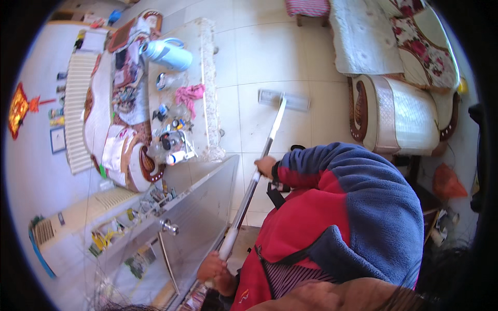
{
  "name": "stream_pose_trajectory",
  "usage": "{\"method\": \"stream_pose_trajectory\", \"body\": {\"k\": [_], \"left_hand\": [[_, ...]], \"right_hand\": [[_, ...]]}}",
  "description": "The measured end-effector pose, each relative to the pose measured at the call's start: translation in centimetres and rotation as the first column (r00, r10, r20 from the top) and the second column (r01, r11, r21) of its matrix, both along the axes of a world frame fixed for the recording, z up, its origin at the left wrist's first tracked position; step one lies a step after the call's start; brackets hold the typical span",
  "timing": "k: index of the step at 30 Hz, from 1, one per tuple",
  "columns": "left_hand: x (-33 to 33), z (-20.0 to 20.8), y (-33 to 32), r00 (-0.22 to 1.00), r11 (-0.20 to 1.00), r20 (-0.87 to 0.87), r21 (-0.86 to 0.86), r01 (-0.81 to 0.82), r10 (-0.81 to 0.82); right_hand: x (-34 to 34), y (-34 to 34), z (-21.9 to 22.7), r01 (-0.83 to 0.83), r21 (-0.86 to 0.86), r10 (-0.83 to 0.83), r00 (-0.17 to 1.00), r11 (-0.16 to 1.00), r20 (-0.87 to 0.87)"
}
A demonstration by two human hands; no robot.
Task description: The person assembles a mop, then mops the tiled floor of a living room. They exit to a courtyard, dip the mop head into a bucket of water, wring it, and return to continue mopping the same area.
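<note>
While the flat mop (pixel 247 199) slants out over the tiled floor (pixel 270 57), its mop head (pixel 296 103) lies on the tiles between the right edge of the table (pixel 209 111) and the pale sofa arm (pixel 384 114), apart from both. Left hand (pixel 212 268): fingers wrapped round the white grip near the upper end of the pole. Right hand (pixel 266 166): curled round the pole farther down, fingertips partly hidden. Table load: light-blue jug (pixel 171 54) toward the far end, pink cloth (pixel 191 96) near the right edge, jars and bottles (pixel 168 142) crowded at the near end. Risk 1: too wide a sweep leftward could send the mop head under the table's right edge and knock the pole on the rim; a hard jolt might topple the near-end jars. Risk 2: the pole runs, in this view, close beside the free edge of the door (pixel 207 199); swinging the grip left could rap the knuckles on that panel. Risk 3: a sweep too far right would probably bump the sofa arm. Floor dampness: cannot tell; if wet, footing may slip.
</note>
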State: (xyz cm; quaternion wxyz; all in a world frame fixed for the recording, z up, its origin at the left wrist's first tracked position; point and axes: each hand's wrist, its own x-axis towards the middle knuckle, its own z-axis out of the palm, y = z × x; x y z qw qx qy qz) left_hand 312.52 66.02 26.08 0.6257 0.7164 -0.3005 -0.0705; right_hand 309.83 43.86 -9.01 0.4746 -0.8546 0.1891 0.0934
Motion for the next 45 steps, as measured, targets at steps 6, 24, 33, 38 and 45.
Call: {"method": "stream_pose_trajectory", "body": {"k": [6, 24, 33, 38, 45], "left_hand": [[4.3, -11.1, -12.7, 0.910, 0.903, 0.051, 0.160, 0.399, -0.412], [3.9, -13.3, 13.9, 0.821, 0.812, -0.131, 0.126, 0.570, -0.556], [-1.1, -0.6, 45.7, 0.974, 0.909, -0.225, 0.398, 0.124, -0.035], [-0.9, 5.4, 50.7, 0.991, 0.952, -0.059, 0.273, 0.135, -0.123], [0.6, 3.9, 48.4, 0.995, 0.972, -0.065, 0.220, 0.088, -0.076]], "right_hand": [[0.1, -16.0, -5.4, 0.616, 0.081, -0.554, 0.751, 0.783, -0.359], [0.8, 5.7, -16.8, 0.728, 0.281, -0.601, 0.679, 0.625, -0.422], [0.4, 42.2, -7.0, -0.226, -0.076, 0.218, 0.971, 0.971, -0.096], [1.2, 52.0, 0.4, 0.706, 0.635, 0.033, 0.660, 0.313, -0.751], [0.8, 48.7, 2.6, 0.790, 0.598, -0.273, 0.610, 0.136, -0.744]]}}
